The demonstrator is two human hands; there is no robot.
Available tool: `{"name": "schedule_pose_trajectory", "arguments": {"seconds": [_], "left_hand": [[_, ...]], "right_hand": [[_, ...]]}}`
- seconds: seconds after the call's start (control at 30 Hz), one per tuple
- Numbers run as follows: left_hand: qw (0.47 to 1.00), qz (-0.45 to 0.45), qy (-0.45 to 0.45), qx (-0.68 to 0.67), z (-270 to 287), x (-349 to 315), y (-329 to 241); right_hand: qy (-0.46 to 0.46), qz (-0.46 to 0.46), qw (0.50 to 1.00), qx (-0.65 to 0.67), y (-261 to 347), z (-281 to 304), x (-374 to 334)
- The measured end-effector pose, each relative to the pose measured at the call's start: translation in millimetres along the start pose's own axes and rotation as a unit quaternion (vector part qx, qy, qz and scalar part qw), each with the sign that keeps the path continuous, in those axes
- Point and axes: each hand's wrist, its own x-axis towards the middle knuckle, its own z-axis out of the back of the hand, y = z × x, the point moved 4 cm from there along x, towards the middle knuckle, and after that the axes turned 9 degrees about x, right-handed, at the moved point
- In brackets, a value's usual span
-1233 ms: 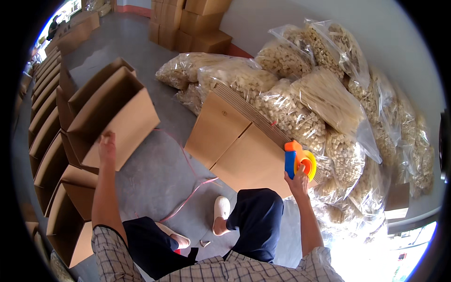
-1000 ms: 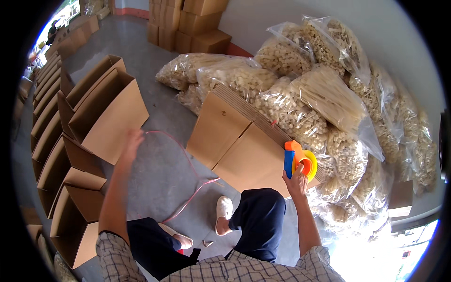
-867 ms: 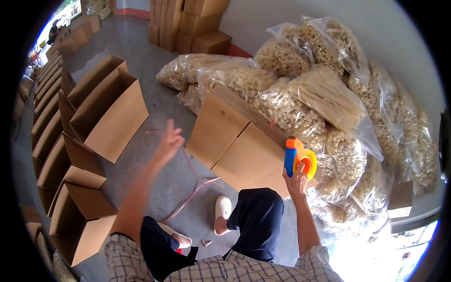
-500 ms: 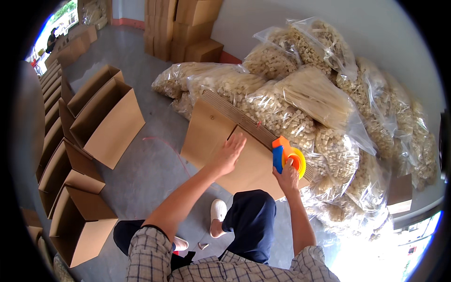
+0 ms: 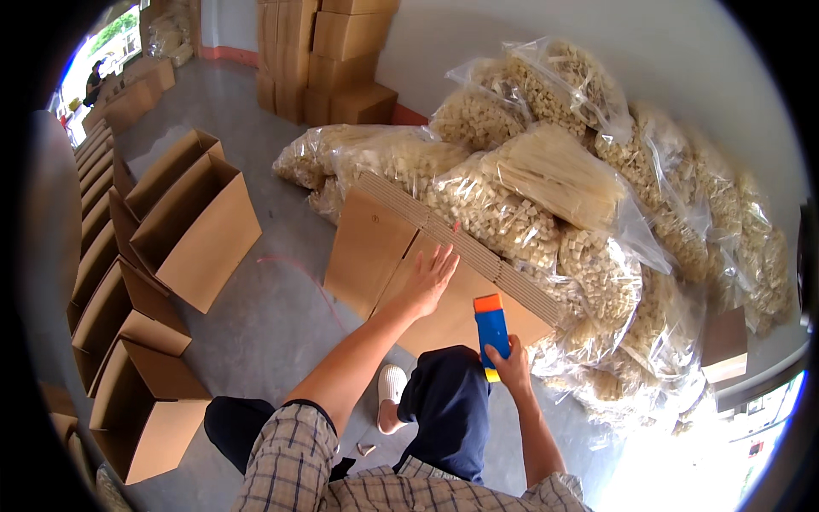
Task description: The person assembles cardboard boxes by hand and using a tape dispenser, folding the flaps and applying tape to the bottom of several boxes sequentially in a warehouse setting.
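Note:
A stack of flattened cardboard boxes point(image 5: 363, 247) leans in front of me, its layered edges towards the bags. My left hand point(image 5: 432, 282) is open over the top sheet, fingers stretched out, near the seam between flap and panel; it appears to lie flat on it. In my right hand point(image 5: 512, 365) is a blue and orange tape dispenser point(image 5: 491, 328), held upright just above my right knee at the stack's near edge. A bit of yellow shows at its lower end. My right thumb presses on its blue side, and the other fingers are mostly hidden behind it.
Large clear bags point(image 5: 546, 188) of small pale blocks are heaped beyond and right of the stack. Open cardboard boxes point(image 5: 209, 235) stand in rows at left. Closed cartons point(image 5: 350, 60) are piled by the far wall. A pink strand point(image 5: 299, 269) lies on the grey floor.
My left hand has slid slightly right along the top sheet. My right hand has come back towards me and turned the tape dispenser, so its narrow blue side now shows.

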Motion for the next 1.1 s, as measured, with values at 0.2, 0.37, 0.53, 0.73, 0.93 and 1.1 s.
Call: {"name": "schedule_pose_trajectory", "arguments": {"seconds": [0.2,0.37,0.53,0.73,0.93,1.1], "left_hand": [[0.998,-0.007,0.069,0.002,-15.2,20.0,-1.9],[0.998,-0.016,0.062,-0.021,-17.4,37.3,-5.0],[0.992,-0.009,0.092,0.081,-22.0,25.3,-7.4],[0.986,-0.009,-0.073,0.147,1.2,-4.8,-18.9],[0.991,-0.060,-0.080,0.086,6.7,-57.6,4.8],[0.995,0.015,-0.076,0.066,61.5,-91.9,59.0]], "right_hand": [[-0.098,0.047,0.973,0.203,-10.2,37.0,6.5],[-0.103,0.055,0.915,0.386,30.6,56.8,-3.4],[-0.048,0.042,0.905,0.421,39.3,55.4,-17.6],[-0.088,0.049,0.900,0.424,41.4,54.4,-28.5],[-0.149,0.094,0.892,0.416,49.9,57.2,-42.4],[-0.128,0.121,0.894,0.412,75.2,56.9,-41.5]]}}
